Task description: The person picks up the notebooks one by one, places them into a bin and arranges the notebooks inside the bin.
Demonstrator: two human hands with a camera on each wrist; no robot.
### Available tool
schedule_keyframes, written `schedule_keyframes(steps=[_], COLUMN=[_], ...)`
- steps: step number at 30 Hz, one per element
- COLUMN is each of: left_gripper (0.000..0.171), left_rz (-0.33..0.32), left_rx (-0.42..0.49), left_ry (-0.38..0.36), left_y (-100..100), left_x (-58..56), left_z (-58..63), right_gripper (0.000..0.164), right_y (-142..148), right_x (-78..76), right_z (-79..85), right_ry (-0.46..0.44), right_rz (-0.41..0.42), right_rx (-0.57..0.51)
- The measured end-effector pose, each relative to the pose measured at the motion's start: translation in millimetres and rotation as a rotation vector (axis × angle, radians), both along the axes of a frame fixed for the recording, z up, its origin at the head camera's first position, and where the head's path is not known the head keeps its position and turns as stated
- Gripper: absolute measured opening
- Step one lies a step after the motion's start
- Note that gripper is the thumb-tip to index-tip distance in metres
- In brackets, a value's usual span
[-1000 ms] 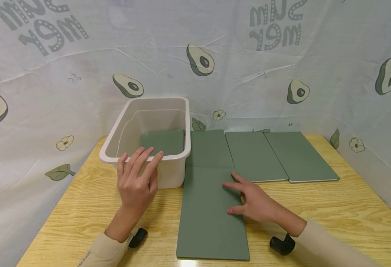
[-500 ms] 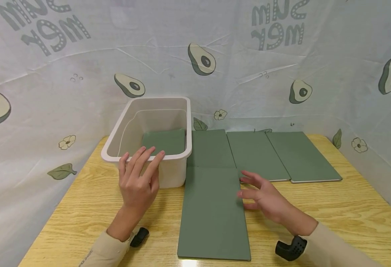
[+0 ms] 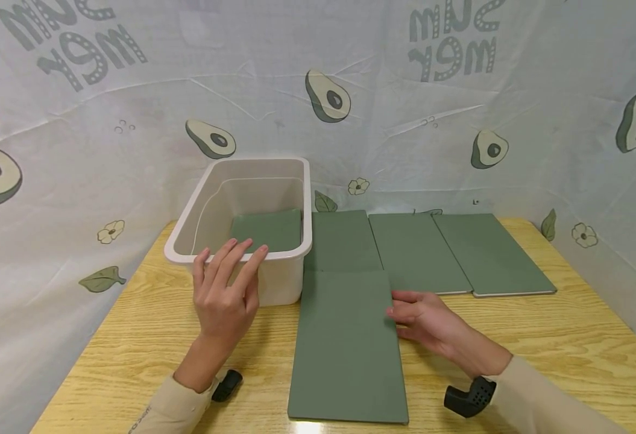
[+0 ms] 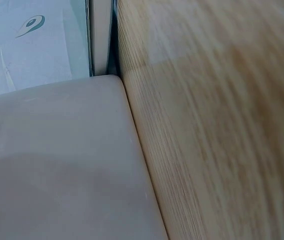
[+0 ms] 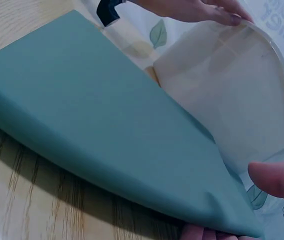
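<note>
My left hand (image 3: 222, 307) grips the near rim of a pale plastic tub (image 3: 280, 280), fingertips over the rim. In the right wrist view, the left thumb lies outside the tub. My right hand (image 3: 431, 322) is at the right edge of the nearest green hardcover book (image 3: 347, 343). Its fingers (image 5: 194, 232) reach under that edge, while the thumb (image 5: 277, 180) stands above it, seemingly not touching. A shadow shows beneath the book's edge, which looks slightly raised. Inside the tub lies another green book (image 3: 269, 229); what is under it is hidden.
Three more green books (image 3: 342, 238) (image 3: 421, 253) (image 3: 494, 253) lie in a row along the back of the wooden table (image 3: 513, 349). The nearest book meets or overlaps the leftmost one. A printed curtain (image 3: 393, 138) hangs behind.
My right hand has moved off the nearest book's top to its right edge, fingers now tucked under. The book's far right corner has risen slightly. My left hand stays on the rim.
</note>
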State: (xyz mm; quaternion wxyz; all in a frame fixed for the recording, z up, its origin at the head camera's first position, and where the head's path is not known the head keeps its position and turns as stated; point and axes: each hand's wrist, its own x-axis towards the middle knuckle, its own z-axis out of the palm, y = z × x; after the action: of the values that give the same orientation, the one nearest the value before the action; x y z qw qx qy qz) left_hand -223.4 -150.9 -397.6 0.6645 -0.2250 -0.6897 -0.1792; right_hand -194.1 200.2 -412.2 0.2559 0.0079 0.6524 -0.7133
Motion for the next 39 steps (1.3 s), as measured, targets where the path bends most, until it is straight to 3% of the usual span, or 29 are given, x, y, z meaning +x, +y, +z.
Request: schedule_keyframes(steps=[6, 15, 25, 39], left_gripper=[0.025, 0.025, 0.025, 0.026], left_rz=[0.001, 0.000, 0.000, 0.003], left_rx=[0.003, 0.007, 0.000, -0.009], left_ry=[0.002, 0.006, 0.003, 0.000], left_y=[-0.1, -1.0, -1.5, -2.2], left_x=[0.1, -0.5, -0.4, -0.2], left_z=[-0.1, 1.3, 1.5, 1.7], right_gripper=[0.092, 0.113, 0.114, 0.103], right_y=[-4.0, -0.5, 0.6, -0.2], right_x=[0.0, 2.6, 5.5, 5.2], right_z=[0.5, 5.0, 3.8, -0.6], right_ry=[0.035, -0.031, -0.064, 0.055], right_rz=[0.057, 0.149, 0.155, 0.172], right_rx=[-0.021, -0.111, -0.090, -0.076])
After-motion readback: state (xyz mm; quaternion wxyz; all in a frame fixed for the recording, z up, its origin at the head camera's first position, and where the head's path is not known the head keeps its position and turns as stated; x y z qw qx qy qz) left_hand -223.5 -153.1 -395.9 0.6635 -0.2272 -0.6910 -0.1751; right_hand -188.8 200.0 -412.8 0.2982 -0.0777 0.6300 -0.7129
